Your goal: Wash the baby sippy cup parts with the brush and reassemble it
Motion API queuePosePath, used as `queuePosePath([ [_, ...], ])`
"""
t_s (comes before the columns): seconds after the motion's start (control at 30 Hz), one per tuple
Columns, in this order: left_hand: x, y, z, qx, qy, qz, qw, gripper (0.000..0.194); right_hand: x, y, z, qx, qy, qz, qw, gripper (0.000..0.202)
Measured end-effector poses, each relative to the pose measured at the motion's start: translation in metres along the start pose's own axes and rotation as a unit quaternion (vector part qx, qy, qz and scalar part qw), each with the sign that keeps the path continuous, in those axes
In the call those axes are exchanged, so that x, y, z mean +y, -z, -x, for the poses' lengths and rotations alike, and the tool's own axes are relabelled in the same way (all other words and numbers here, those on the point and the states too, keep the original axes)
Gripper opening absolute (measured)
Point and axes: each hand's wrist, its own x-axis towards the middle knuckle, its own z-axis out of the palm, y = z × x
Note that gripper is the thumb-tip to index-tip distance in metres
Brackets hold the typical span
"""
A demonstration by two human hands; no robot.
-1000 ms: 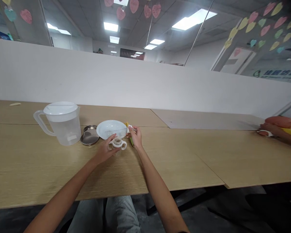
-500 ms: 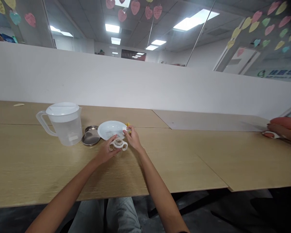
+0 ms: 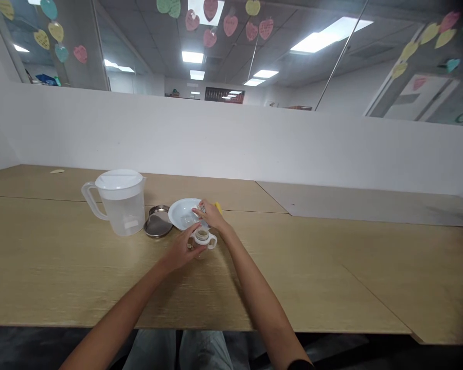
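My left hand (image 3: pixel 180 252) is closed around a baby bottle (image 3: pixel 202 237) with a white two-handled ring; its mouth is uncovered and faces up. Just beyond it, my right hand (image 3: pixel 211 216) has its fingers pinched over the right side of a white plate (image 3: pixel 174 211). A small clear and whitish piece (image 3: pixel 201 208) shows at those fingertips, too small to name. Clear pieces (image 3: pixel 189 221) lie in the plate. Behind the right hand a small yellow thing (image 3: pixel 218 207) is partly hidden.
A lidded clear plastic pitcher (image 3: pixel 125 213) holding what looks like water stands to the left. Between it and the plate lies a shiny metal kidney dish (image 3: pixel 158 224). A flat pale piece (image 3: pixel 57 171) lies at the back left, near the white wall (image 3: pixel 200 139).
The view has swung left, and another person's hand at the far right is out of sight. My right hand has turned palm-down over the plate. My left hand still holds the bottle.
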Motion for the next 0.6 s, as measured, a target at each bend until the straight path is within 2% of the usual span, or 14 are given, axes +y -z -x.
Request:
queuePosePath([
  [0.17,-0.004,-0.002,0.0,0.007,-0.015,0.001,1.0,0.063,-0.003,-0.014,-0.013,-0.009,-0.01,-0.071,0.997,0.027],
  [0.3,-0.005,-0.003,0.001,0.003,-0.019,-0.018,1.0,0.063,-0.006,-0.016,-0.017,-0.02,-0.035,-0.101,0.994,0.029],
  [0.47,-0.002,-0.002,0.001,-0.007,-0.021,-0.034,0.999,0.062,-0.011,0.001,-0.016,0.036,-0.006,-0.045,0.998,0.028],
  [0.6,-0.001,0.002,0.001,-0.013,-0.039,-0.012,0.999,0.06,-0.021,0.023,-0.012,0.035,0.008,-0.052,0.998,0.032],
])
